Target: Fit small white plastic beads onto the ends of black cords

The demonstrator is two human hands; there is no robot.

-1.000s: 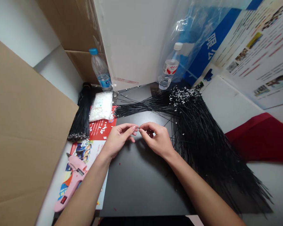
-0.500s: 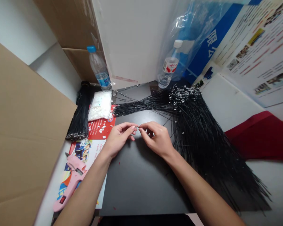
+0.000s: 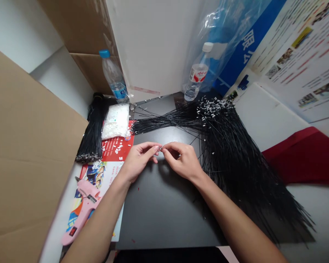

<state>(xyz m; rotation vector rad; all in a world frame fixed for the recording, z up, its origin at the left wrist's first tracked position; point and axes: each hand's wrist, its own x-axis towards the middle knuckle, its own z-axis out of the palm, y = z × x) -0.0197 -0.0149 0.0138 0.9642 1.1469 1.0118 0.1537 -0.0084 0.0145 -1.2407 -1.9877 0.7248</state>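
Observation:
My left hand (image 3: 138,159) is closed in a pinch, a small white connector housing (image 3: 157,147) showing at its fingertips. Facing it, my right hand (image 3: 182,159) pinches the end of a thin black wire (image 3: 161,148), mostly hidden by the fingers. Both sets of fingertips nearly touch above the dark table (image 3: 164,215). Beyond them lies a loose bundle of black wires (image 3: 164,125) with bare metal tips at its left end. To the right spreads a large heap of black wires (image 3: 233,157), many with white connectors (image 3: 215,106) on their ends.
On the left lie a bag of white pieces (image 3: 116,120), a red card (image 3: 117,148) with loose white pieces, a tied wire bundle (image 3: 90,128) and a pink glue gun (image 3: 84,204). Two water bottles (image 3: 115,78) (image 3: 199,73) stand at the back. A cardboard panel (image 3: 30,153) borders the left.
The fingertips of both hands have shifted slightly, and a bit of metal or wire shows more clearly between them. The camera view has tilted a little; the rest lies as before.

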